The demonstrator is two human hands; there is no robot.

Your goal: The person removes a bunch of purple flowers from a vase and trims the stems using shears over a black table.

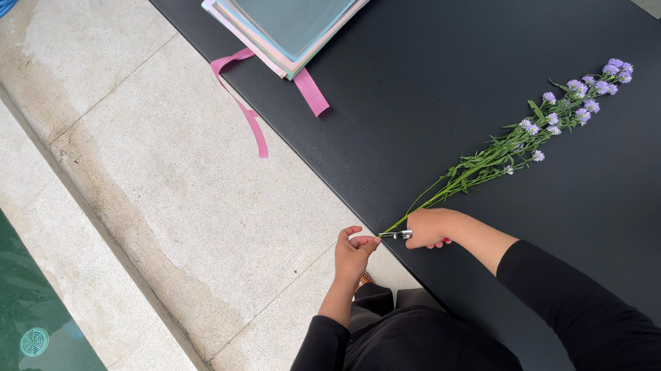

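Head view shows your left hand point(352, 251) pinching the cut end of one long green stem of purple flowers point(512, 144) at the near edge of the black table point(434, 70). Your right hand point(430, 228) is clenched around metal cutters point(397, 236) touching that stem end. Farther along the table lie one stack of translucent sheets point(282, 13) and two pink ribbons point(309, 90), with another at its right side.

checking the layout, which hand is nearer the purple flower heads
Right. The right hand sits on the black table at the stem base, holding a small metal tool, closer to the purple flower heads. The left hand is beyond the table edge, pinching the stem's cut end, farther away.
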